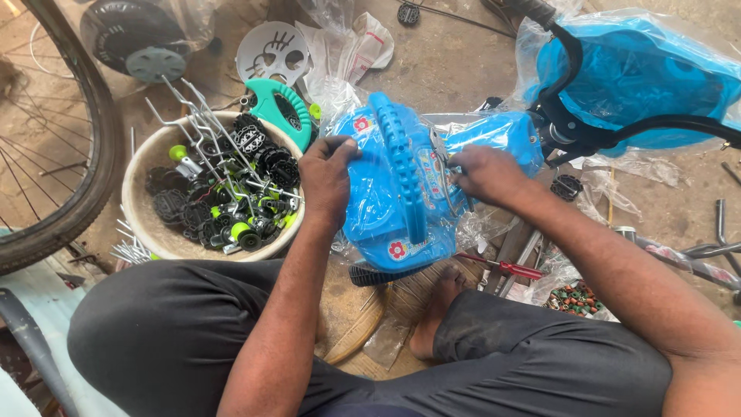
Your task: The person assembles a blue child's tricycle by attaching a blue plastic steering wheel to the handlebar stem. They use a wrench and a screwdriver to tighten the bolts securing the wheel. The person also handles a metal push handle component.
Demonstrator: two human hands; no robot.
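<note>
Dark trousers (177,332) fill the bottom, person sat cross-legged on the floor, bare foot (436,309) tucked under. Left hand (328,174) curled round the left edge of a blue plastic seat (394,193) w/ flower stickers, gripping it. Right hand (486,171) clenched at the seat's right side, fingers pinching smth thin and metal, can't tell what. Seat sits between both hands, above the foot. Basin (150,232) of black and green small parts just left of it. Red screwdriver (505,268) lies under the right forearm.
</note>
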